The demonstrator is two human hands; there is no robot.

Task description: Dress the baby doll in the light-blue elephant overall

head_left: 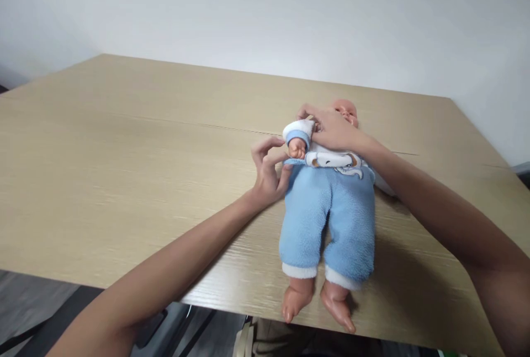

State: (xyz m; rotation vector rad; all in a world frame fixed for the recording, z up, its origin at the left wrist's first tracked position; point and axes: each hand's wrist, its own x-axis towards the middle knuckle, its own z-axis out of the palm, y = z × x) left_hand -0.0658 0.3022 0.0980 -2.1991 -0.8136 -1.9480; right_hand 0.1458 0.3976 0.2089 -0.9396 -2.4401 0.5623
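Observation:
A baby doll (345, 110) lies on its back on the table, feet toward me. It wears fluffy blue trousers (308, 213) with white cuffs and a white top (331, 159) with an animal picture. My right hand (331, 128) reaches across the doll's chest, fingers curled round the white sleeve (298, 127) with its blue cuff; part of the grip is hidden. From that cuff the doll's small hand (297, 148) sticks out. My left hand (271, 172) is at the trousers' waist on the left side, thumb and forefinger pinched at the waistband just below the doll's hand.
The light wooden table (144, 180) has a seam running across it and meets a pale wall (265, 15) at the back. Below the front edge, a dark chair (165, 329) shows at the left. The doll's feet (298, 299) lie near that edge.

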